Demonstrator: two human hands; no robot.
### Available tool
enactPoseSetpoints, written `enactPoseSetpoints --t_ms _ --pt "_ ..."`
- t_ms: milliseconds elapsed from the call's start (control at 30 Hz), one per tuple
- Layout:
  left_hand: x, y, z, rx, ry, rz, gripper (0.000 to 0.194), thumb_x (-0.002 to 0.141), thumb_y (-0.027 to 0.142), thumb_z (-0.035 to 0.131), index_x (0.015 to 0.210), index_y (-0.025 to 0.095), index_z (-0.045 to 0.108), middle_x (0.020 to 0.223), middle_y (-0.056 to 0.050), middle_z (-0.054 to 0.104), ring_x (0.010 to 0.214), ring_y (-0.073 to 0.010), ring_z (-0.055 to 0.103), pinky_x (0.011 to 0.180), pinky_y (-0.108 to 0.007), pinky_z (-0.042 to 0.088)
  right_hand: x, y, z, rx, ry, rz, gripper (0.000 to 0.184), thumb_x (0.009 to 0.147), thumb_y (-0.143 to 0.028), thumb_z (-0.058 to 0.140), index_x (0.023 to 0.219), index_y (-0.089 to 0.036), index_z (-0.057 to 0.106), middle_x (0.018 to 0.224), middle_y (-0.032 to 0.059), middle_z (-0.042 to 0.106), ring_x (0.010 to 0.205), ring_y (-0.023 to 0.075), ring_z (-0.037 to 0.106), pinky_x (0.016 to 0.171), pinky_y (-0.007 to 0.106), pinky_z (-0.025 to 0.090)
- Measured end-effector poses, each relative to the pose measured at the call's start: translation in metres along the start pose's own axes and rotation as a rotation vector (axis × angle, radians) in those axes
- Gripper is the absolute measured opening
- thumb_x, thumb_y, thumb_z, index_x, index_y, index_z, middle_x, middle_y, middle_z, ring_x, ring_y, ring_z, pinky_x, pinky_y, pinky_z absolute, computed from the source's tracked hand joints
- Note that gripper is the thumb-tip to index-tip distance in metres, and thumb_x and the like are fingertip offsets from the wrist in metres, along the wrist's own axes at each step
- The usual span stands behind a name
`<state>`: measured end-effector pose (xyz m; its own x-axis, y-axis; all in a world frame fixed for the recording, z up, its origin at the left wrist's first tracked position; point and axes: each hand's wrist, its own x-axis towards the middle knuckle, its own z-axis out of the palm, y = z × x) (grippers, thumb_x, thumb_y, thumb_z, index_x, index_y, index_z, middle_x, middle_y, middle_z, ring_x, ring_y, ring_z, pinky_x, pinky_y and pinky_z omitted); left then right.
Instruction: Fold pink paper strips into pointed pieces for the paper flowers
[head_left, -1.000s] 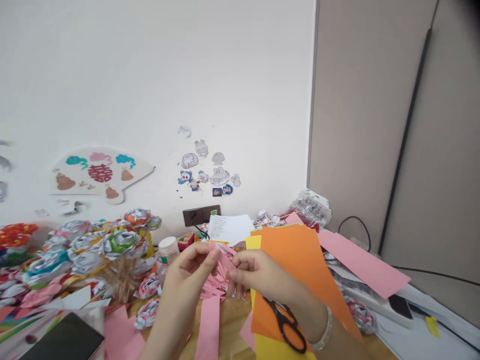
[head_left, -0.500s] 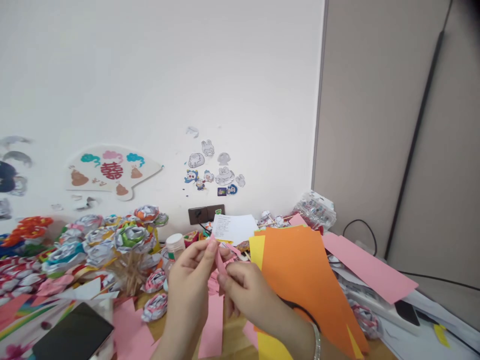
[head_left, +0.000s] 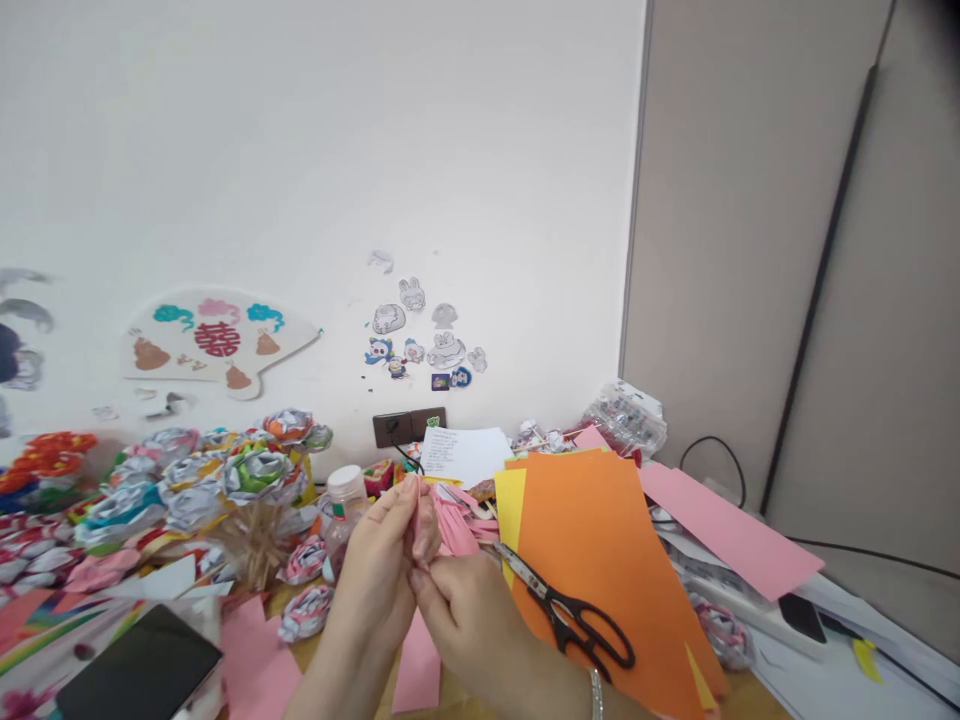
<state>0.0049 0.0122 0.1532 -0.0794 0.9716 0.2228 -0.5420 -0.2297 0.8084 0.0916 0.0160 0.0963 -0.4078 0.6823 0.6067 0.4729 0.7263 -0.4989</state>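
My left hand (head_left: 386, 555) pinches a narrow pink paper strip (head_left: 416, 515) upright between thumb and fingers. Close against it, my right hand (head_left: 469, 605) has its fingers curled and its thumb at the strip's lower end; most of the strip is hidden by the hands. Behind them lies a heap of pink paper strips (head_left: 456, 525). Below, a wider pink paper piece (head_left: 418, 670) rests on the wooden table. Black-handled scissors (head_left: 559, 605) lie on the orange paper sheets (head_left: 592, 530), just right of my right hand.
Several paper flowers (head_left: 259, 475) on sticks crowd the left. A jar with a white lid (head_left: 346, 490) stands behind my left hand. A dark phone (head_left: 139, 665) lies front left. To the right are a long pink sheet (head_left: 735, 530) and a white power strip (head_left: 757, 610).
My right hand has moved left and lower, closer to my left hand, uncovering the scissors. The strip shows less between the hands. The view has shifted slightly.
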Motion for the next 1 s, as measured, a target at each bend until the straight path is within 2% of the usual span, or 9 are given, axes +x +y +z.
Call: enactPoseSetpoints --t_ms 133,267,400,500,667,833,933,1000 --pt "-0.001 -0.003 0.002 0.064 0.057 0.053 0.022 0.062 0.03 0.07 0.057 0.014 0.056 0.042 0.005 0.053 0.037 -0.0033 0.042 0.038 -0.011 0.035 0.001 0.0 -0.005 -0.11 0.096 -0.05 0.035 0.086 -0.028 0.033 0.057 -0.016 0.047 0.051 -0.0007 0.05 0.047 0.0089 0.041 0.047 0.023 0.02" --pt "-0.005 -0.011 0.007 0.123 0.04 -0.014 0.018 0.064 0.03 0.068 0.064 0.014 0.061 0.056 0.002 0.063 0.047 -0.0068 0.052 0.049 -0.016 0.044 0.005 0.005 -0.014 -0.148 0.166 -0.016 0.027 0.086 -0.028 0.033 0.067 -0.016 0.049 0.059 0.0017 0.055 0.053 0.0112 0.047 0.049 0.023 0.023" --pt "-0.005 -0.018 0.008 0.115 0.047 -0.03 0.017 0.066 0.03 0.067 0.065 0.014 0.062 0.054 0.001 0.063 0.046 -0.0079 0.054 0.044 -0.016 0.042 0.007 0.009 -0.013 -0.104 0.155 -0.013 0.027 0.087 -0.024 0.03 0.069 -0.016 0.049 0.059 0.0011 0.053 0.051 0.0107 0.044 0.048 0.023 0.023" --pt "-0.003 -0.018 0.005 0.095 0.13 0.04 0.02 0.064 0.032 0.068 0.062 0.013 0.061 0.052 0.002 0.064 0.047 -0.008 0.055 0.045 -0.015 0.041 0.006 0.009 -0.007 -0.028 0.126 0.015 0.032 0.087 -0.027 0.031 0.061 -0.016 0.046 0.053 -0.0005 0.05 0.048 0.0093 0.041 0.047 0.022 0.022" --pt "0.001 -0.014 0.001 0.084 0.266 0.121 0.022 0.062 0.034 0.069 0.07 0.014 0.062 0.052 0.002 0.065 0.056 -0.0098 0.059 0.056 -0.017 0.045 0.004 0.007 -0.002 0.097 0.043 0.086 0.036 0.085 -0.032 0.037 0.053 -0.015 0.041 0.048 -0.0023 0.046 0.045 0.0073 0.04 0.045 0.02 0.021" --pt "0.004 -0.016 -0.004 0.112 0.258 0.166 0.022 0.062 0.034 0.069 0.067 0.014 0.061 0.05 0.003 0.063 0.057 -0.0095 0.059 0.058 -0.016 0.044 0.005 0.009 0.001 0.241 0.036 0.124 0.039 0.085 -0.036 0.038 0.052 -0.015 0.039 0.047 -0.0039 0.041 0.045 0.0063 0.037 0.044 0.019 0.021" --pt "0.009 -0.016 -0.008 0.127 0.237 0.131 0.021 0.063 0.034 0.068 0.07 0.015 0.061 0.051 0.003 0.064 0.059 -0.0109 0.061 0.059 -0.018 0.044 0.006 0.012 0.001 0.229 0.044 0.168 0.042 0.084 -0.039 0.04 0.05 -0.016 0.034 0.046 -0.0049 0.035 0.043 0.0063 0.031 0.043 0.02 0.017" --pt "0.014 -0.014 -0.012 0.142 0.22 0.103 0.021 0.063 0.033 0.068 0.072 0.015 0.061 0.055 0.002 0.065 0.061 -0.0125 0.062 0.06 -0.021 0.045 0.008 0.014 0.0 0.24 0.009 0.174 0.04 0.085 -0.037 0.04 0.051 -0.016 0.036 0.047 -0.0046 0.038 0.045 0.0066 0.034 0.043 0.02 0.019"
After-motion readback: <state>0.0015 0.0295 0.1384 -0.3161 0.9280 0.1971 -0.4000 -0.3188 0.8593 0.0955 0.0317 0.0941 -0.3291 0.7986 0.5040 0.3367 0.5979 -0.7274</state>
